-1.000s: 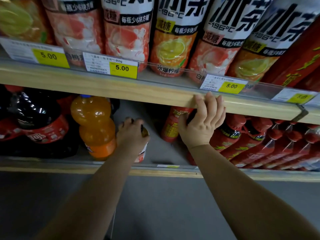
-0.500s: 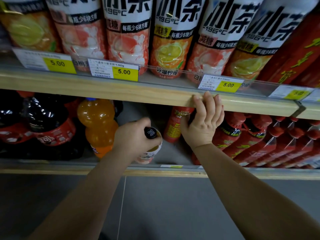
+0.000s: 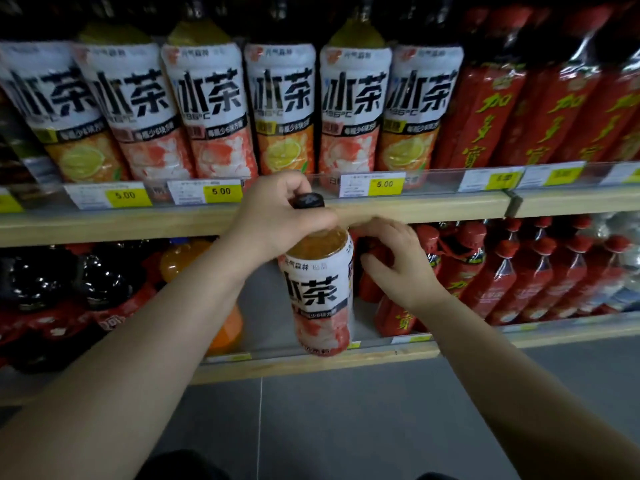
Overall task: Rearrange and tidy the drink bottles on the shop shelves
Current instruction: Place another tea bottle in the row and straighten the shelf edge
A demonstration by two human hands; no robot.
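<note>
My left hand (image 3: 277, 216) grips the neck and black cap of a white-and-pink iced tea bottle (image 3: 320, 292), holding it upright in front of the lower shelf (image 3: 311, 365). Just to its right, my right hand (image 3: 394, 261) curls around the top of a red tea bottle (image 3: 394, 317) on the lower shelf. A row of matching iced tea bottles (image 3: 280, 109) with pink or lemon labels stands on the upper shelf (image 3: 415, 209).
Tall red bottles (image 3: 540, 109) fill the upper shelf's right side. On the lower shelf are more red bottles (image 3: 540, 271) at right, an orange soda bottle (image 3: 180, 261) and dark cola bottles (image 3: 52, 282) at left. Yellow price tags (image 3: 221, 191) line the shelf edge. Grey floor below.
My left hand has pulled the iced tea bottle out of the lower shelf and raised it upright. My right hand has let go of the upper shelf edge and dropped onto a red bottle.
</note>
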